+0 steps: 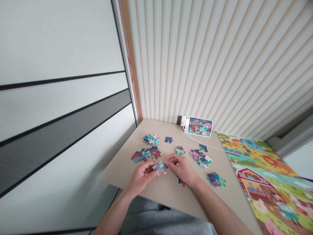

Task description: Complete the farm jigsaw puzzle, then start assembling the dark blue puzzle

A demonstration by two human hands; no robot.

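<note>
Between my two hands, just above the table, is a small section of jigsaw puzzle pieces [160,166], mostly blue with green and reddish parts. My left hand [140,178] is closed on its left edge. The fingers of my right hand [182,168] pinch it at the right edge. Red and dark blue pieces [181,182] lie partly hidden under my right hand. Just beyond that hand sits a small group of yellow and teal pieces [180,150]. A row of joined-looking pieces [146,154] lies beyond my left hand.
More puzzle pieces lie at the back left [151,139], with a dark blue piece [168,139] beside them. Other piles are on the right [201,159] [216,180]. A picture card [199,126] leans by a white charger [183,120]; its cable [207,145] crosses toward colourful mats [266,192].
</note>
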